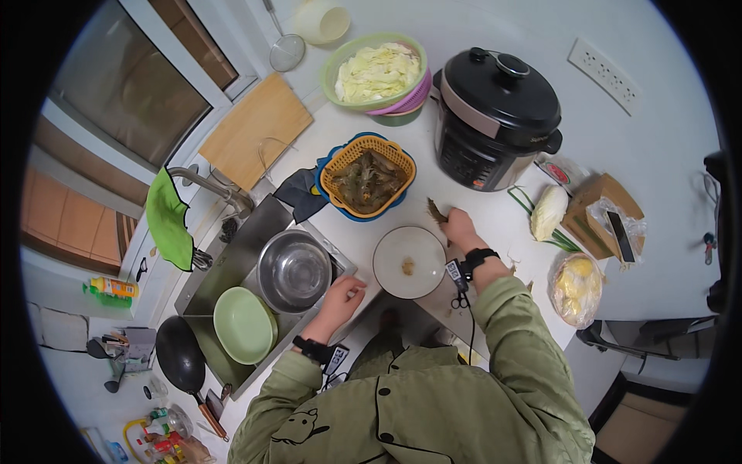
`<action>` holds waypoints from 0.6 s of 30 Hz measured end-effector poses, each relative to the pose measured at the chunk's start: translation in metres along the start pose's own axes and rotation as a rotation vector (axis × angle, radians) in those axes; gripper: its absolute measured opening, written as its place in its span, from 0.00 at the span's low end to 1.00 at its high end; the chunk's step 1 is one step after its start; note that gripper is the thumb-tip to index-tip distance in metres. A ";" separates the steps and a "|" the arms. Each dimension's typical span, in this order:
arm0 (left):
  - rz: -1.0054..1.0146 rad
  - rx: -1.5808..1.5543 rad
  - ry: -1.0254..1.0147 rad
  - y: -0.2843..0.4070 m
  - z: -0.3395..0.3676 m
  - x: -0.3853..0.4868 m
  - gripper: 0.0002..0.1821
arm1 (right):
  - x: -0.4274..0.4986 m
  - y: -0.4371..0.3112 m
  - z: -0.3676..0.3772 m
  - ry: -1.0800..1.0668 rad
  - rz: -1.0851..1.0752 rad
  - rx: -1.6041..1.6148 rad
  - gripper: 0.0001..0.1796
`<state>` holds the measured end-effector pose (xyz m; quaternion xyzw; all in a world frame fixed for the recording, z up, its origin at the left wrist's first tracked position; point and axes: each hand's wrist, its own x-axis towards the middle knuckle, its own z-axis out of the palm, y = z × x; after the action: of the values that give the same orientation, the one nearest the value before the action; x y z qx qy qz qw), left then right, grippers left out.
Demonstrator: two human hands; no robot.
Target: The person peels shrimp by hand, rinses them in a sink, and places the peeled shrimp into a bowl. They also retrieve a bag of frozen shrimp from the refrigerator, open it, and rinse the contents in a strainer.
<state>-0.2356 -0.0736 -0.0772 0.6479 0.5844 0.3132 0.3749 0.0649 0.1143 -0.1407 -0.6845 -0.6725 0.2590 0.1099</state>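
Observation:
My right hand [461, 229] is shut on a raw grey-brown shrimp [436, 212], held just above the counter at the upper right of a white plate [388, 272]. A small brown patch lies in the middle of that plate. My left hand [344, 294] hovers by the front rim of the sink, fingers loosely curled and no object visible in it. Beyond the plate, a yellow plastic colander [341, 199] full of shrimp sits inside a blue basin [320, 178]. Both wrists wear black straps with small tagged devices and cables.
Left, the steel sink [203, 290] holds a metal bowl [294, 272] and a green basin [244, 325]; a wok [181, 354] lies beside it. Behind stand cabbage leaves [379, 72] in a basin and a pressure cooker [493, 122]. Right are a napa cabbage [550, 213], cardboard box [603, 203] and wrapped yellow produce [577, 290].

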 end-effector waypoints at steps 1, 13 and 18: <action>-0.018 -0.026 0.018 -0.007 -0.009 -0.008 0.06 | 0.001 -0.004 -0.007 -0.019 0.035 -0.016 0.11; -0.159 -0.150 0.101 -0.022 -0.050 -0.012 0.05 | 0.020 -0.186 -0.090 0.784 -0.502 0.857 0.11; -0.162 -0.162 0.011 -0.020 -0.050 -0.017 0.05 | 0.038 -0.155 -0.004 0.286 -0.126 0.547 0.23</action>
<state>-0.2899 -0.0838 -0.0674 0.5642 0.6098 0.3317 0.4470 -0.0685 0.1634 -0.0685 -0.6159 -0.5968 0.3242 0.3991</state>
